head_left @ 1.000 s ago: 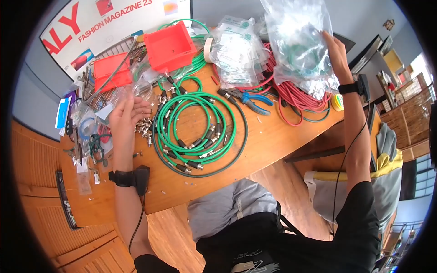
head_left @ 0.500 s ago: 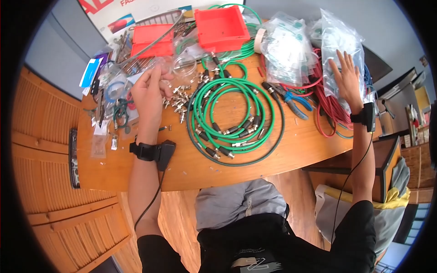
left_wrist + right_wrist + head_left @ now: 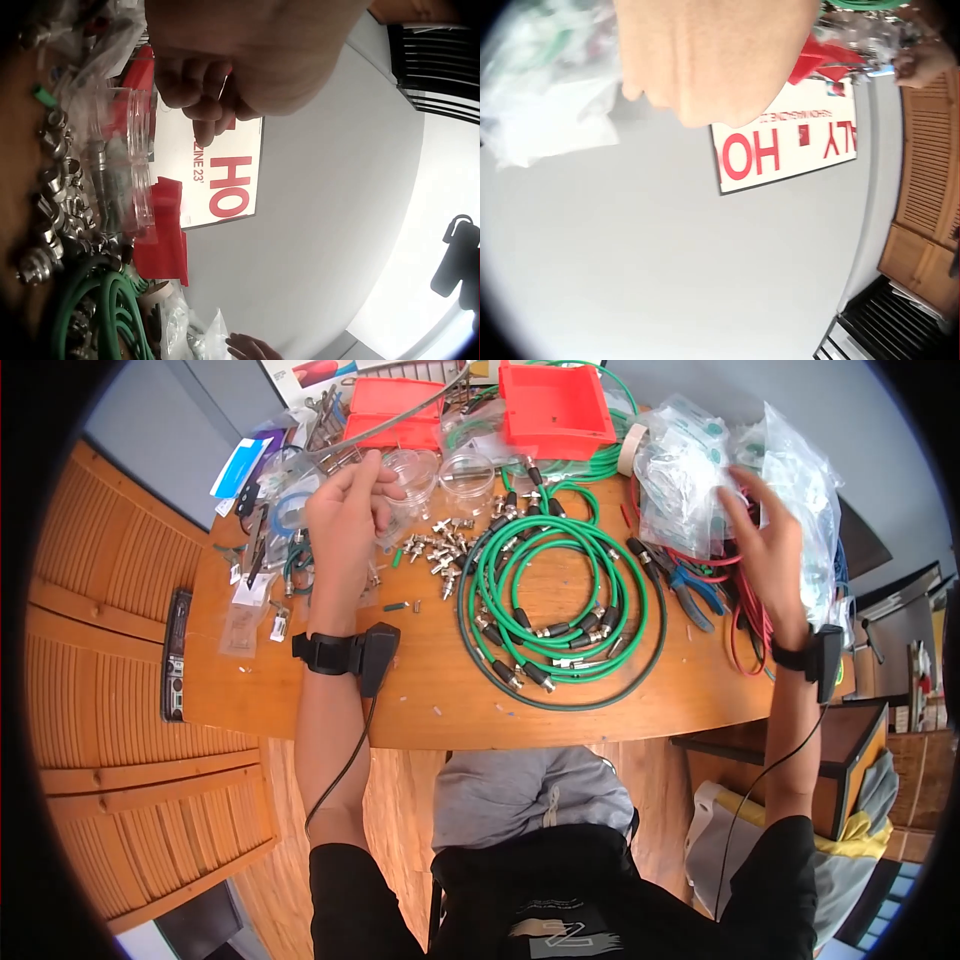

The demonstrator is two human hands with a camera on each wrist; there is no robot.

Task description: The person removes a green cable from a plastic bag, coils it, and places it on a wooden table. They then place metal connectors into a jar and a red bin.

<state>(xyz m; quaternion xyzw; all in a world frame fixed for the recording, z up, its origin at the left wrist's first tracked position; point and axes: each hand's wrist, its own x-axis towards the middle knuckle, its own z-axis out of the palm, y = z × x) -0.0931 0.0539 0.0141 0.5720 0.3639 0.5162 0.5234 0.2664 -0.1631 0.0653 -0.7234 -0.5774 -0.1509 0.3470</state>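
Note:
In the head view the left hand (image 3: 348, 525) hovers over the table's left part with loosely bent fingers, holding nothing, beside round clear containers (image 3: 410, 478) and metal connectors (image 3: 443, 550). The right hand (image 3: 772, 550), thumb and fingers spread apart, is between a stack of clear bags with white-green print (image 3: 683, 472) and a large clear bag (image 3: 808, 490); whether it touches either is unclear. Coiled green cables (image 3: 485, 600) with black and metal ends lie mid-table. The left wrist view shows the left hand (image 3: 240, 60) with bent fingers; the right wrist view shows the back of the right hand (image 3: 716, 56).
A red open box (image 3: 556, 422) and a red lid (image 3: 392, 412) stand at the back. Blue-handled pliers (image 3: 697, 592) and red cables (image 3: 748, 622) lie at the right, a tape roll (image 3: 632, 450) behind the coil. Small tools and packets (image 3: 243, 622) crowd the left.
The right hand has let go of the large clear bag, which now lies at the right, and has moved left towards the printed bags. The left hand remains raised, and the head view has shifted.

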